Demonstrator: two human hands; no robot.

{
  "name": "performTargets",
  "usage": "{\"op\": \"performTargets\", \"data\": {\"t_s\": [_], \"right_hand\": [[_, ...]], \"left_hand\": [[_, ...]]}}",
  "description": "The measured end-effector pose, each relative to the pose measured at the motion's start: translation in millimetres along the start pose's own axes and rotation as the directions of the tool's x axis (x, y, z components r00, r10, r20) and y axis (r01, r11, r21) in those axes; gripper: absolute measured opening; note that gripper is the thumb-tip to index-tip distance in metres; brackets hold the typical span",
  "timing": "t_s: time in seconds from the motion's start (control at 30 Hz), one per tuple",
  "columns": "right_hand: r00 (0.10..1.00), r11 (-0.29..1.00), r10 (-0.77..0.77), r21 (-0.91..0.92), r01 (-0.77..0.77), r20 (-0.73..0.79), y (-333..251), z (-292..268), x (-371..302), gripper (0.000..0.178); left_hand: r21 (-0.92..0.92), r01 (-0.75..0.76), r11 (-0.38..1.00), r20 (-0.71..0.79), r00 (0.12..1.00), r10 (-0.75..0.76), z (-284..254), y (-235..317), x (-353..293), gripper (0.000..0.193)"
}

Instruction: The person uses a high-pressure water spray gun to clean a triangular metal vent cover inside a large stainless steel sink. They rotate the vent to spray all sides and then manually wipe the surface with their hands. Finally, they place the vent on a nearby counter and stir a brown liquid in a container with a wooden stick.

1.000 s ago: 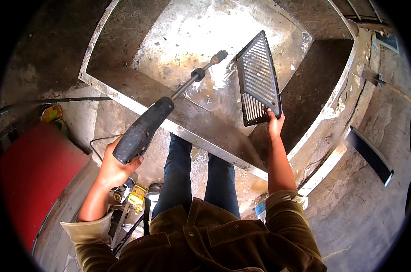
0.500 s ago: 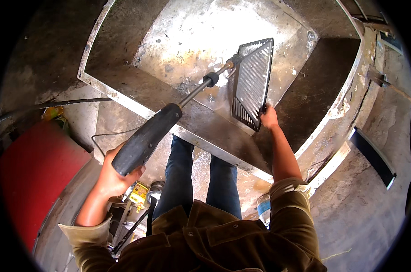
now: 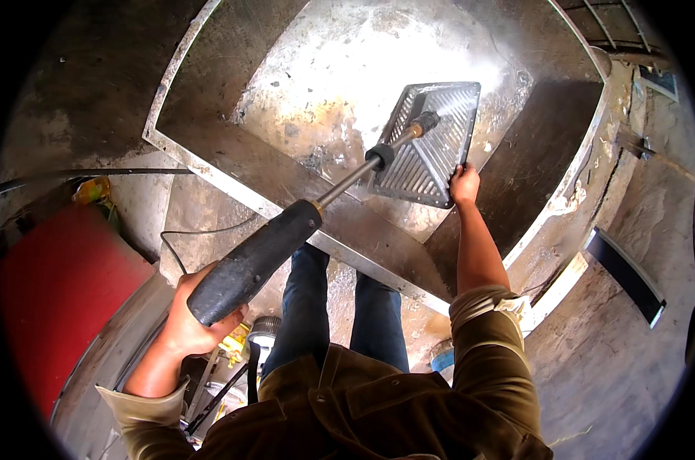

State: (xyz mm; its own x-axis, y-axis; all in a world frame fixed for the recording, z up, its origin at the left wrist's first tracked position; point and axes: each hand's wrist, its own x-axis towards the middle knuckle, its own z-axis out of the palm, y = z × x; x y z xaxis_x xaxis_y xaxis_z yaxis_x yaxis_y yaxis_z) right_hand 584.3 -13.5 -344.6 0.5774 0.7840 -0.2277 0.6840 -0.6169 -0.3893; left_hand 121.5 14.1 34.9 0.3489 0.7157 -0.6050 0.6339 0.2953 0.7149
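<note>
My left hand (image 3: 190, 318) is wrapped round the grip end of a black pressure washer gun (image 3: 255, 261). Its metal lance (image 3: 350, 181) points up and right, with the nozzle (image 3: 424, 121) overlapping a dark slotted metal panel (image 3: 432, 146) from this view. Diagonal slots run across the panel in two directions. My right hand (image 3: 464, 184) grips the panel's lower right edge, fingers closed on the rim. The panel is held tilted inside a large metal-rimmed basin (image 3: 225, 182). Pale spray or glare blurs the area beyond the nozzle.
A thin hose (image 3: 209, 231) loops by the gun. To the left is a red panel (image 3: 64, 299). Tools and a yellow item (image 3: 236, 341) lie by my legs. On the floor at right rests a dark strip (image 3: 626, 274). The basin's rim stands between me and its inside.
The panel has turned so its slotted face shows more broadly, and its top has shifted right. The gun's nozzle has moved slightly right and down. Both hands keep their grip.
</note>
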Motion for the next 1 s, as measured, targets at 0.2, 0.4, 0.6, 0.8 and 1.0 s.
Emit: {"op": "performTargets", "data": {"t_s": [0.2,0.4,0.6,0.8,1.0], "right_hand": [[0.997,0.998,-0.053,-0.033,0.055,0.059,-11,-14,-3,0.020],[0.992,0.992,-0.099,-0.071,0.105,0.084,-16,-17,-2,0.020],[0.986,0.986,-0.145,-0.066,0.151,0.089,-4,-19,-2,0.017],[0.990,0.998,-0.054,-0.033,0.059,0.131,20,-17,-13,0.017],[0.856,0.994,0.020,-0.100,0.038,0.516,36,11,-35,0.033]], "left_hand": [[-0.011,-0.008,1.000,0.003,1.000,0.008,-3,9,19,0.034],[-0.026,-0.025,0.999,-0.006,1.000,0.025,-2,14,36,0.035],[-0.012,-0.002,1.000,-0.047,0.999,0.002,-6,9,43,0.031],[-0.063,0.088,0.994,-0.032,0.995,-0.090,-19,-6,39,0.032],[-0.129,0.113,0.985,-0.063,0.991,-0.122,-14,-24,37,0.038]]}}
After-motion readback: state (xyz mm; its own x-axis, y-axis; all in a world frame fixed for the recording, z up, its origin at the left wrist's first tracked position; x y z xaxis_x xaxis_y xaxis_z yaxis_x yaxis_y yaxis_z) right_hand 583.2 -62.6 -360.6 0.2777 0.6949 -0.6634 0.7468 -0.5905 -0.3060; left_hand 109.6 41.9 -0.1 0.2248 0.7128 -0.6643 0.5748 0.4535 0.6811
